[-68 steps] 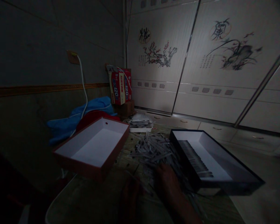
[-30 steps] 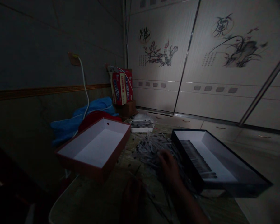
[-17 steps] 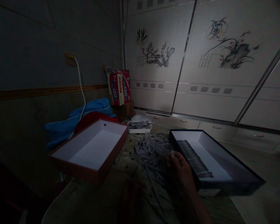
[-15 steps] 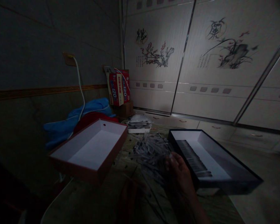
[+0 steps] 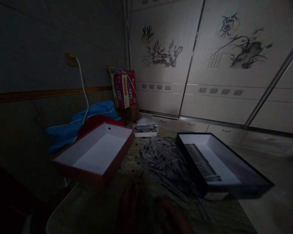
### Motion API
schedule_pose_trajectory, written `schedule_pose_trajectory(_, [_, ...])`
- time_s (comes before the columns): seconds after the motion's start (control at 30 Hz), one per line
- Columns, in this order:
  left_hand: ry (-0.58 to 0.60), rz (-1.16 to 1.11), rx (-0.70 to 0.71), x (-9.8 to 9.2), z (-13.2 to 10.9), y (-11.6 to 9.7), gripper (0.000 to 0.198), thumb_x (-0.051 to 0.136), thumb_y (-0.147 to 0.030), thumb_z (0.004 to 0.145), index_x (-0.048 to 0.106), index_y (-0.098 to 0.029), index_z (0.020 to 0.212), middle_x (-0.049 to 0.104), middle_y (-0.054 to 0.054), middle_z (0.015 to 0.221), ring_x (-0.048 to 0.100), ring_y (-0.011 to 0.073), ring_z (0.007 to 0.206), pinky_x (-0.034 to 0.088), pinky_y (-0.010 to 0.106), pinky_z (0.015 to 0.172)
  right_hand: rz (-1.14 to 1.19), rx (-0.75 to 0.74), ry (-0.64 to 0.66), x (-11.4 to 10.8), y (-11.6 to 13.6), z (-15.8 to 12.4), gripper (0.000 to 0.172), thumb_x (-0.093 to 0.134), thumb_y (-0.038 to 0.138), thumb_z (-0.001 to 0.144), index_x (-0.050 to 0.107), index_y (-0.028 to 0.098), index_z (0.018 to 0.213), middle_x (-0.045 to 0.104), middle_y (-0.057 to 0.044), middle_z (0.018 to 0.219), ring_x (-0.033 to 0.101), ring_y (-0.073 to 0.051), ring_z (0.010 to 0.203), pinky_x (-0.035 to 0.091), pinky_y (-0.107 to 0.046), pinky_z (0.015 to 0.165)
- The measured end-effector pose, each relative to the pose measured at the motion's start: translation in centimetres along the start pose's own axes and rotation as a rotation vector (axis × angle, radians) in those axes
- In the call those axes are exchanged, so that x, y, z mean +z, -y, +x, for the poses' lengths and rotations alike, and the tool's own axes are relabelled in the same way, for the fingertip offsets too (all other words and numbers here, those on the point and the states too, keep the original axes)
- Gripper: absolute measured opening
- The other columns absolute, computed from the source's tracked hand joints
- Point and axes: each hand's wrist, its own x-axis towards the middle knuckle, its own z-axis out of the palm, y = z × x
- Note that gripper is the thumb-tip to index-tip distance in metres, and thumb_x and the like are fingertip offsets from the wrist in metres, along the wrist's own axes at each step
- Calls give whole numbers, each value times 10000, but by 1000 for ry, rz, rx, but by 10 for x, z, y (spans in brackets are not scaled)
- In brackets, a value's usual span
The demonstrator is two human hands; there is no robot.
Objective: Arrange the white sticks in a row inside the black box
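My left hand (image 5: 130, 200) is low in the middle, very dark, its fingers pressed together. A thin dark piece shows at its fingertips, too dim to name. My right hand (image 5: 173, 216) is at the bottom edge, smeared by motion, so its fingers do not show clearly. Beyond both hands a heap of thin, clear-grey sticks, like pen tubes (image 5: 161, 156), covers the table (image 5: 92, 208). To the right, a dark-rimmed box (image 5: 239, 187) holds a neat row of slim dark-ended sticks (image 5: 202, 162) along its left side.
A reddish box with a white inside (image 5: 95, 152) stands at the left. A white tray (image 5: 146, 134) of similar sticks is at the back. Blue cloth (image 5: 97, 112), red and white cartons (image 5: 123, 89) and a white cable (image 5: 81, 81) are by the wall.
My right hand has left the heap beside the dark box and come down toward me, near my left hand. Several sticks now show where it was. The left hand stays low in the middle.
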Motion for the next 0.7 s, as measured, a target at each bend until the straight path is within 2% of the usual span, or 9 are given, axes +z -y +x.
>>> schedule_pose_trajectory(0.07, [4,41,8,2,-2,2,406,504,-443,753,573,-144,1021,664,101,1069,583,241,1041,429,354,943,-26,-23,-103,-7,3,10,386,557,542,754,659,196,891,668,-56,868,597,-214,841,468,-276,750])
schedule_pose_trajectory(0.13, [26,160,93,4,0,7,375,511,-408,758,607,-155,1017,670,95,1098,579,235,1072,422,351,964,0,-58,-205,-14,8,19,395,572,552,739,649,178,842,665,-63,842,593,-217,823,467,-285,746])
schedule_pose_trajectory(0.27, [159,482,404,5,10,23,334,412,-360,831,653,-236,1025,687,53,1074,611,213,1023,456,358,940,243,-21,-301,-21,20,22,395,639,537,698,617,174,854,621,-23,709,561,-158,639,446,-230,563])
schedule_pose_trajectory(0.37, [247,560,505,4,16,29,272,466,-320,805,681,-301,972,684,23,1067,601,217,1024,462,351,935,335,11,-377,-19,31,16,393,649,540,691,606,183,851,595,-9,670,530,-131,588,425,-204,512])
schedule_pose_trajectory(0.53, [374,675,638,1,18,30,257,487,-272,794,673,-362,947,681,-10,962,624,184,873,516,290,808,333,-14,-409,-14,35,12,410,656,553,677,607,177,831,572,-6,639,511,-121,565,415,-187,480])
schedule_pose_trajectory(0.7, [350,773,708,4,20,46,250,454,-251,826,655,-304,966,662,30,951,614,180,852,516,300,771,239,-47,-407,-10,24,14,400,648,547,689,599,175,829,588,-14,669,535,-135,601,433,-201,513])
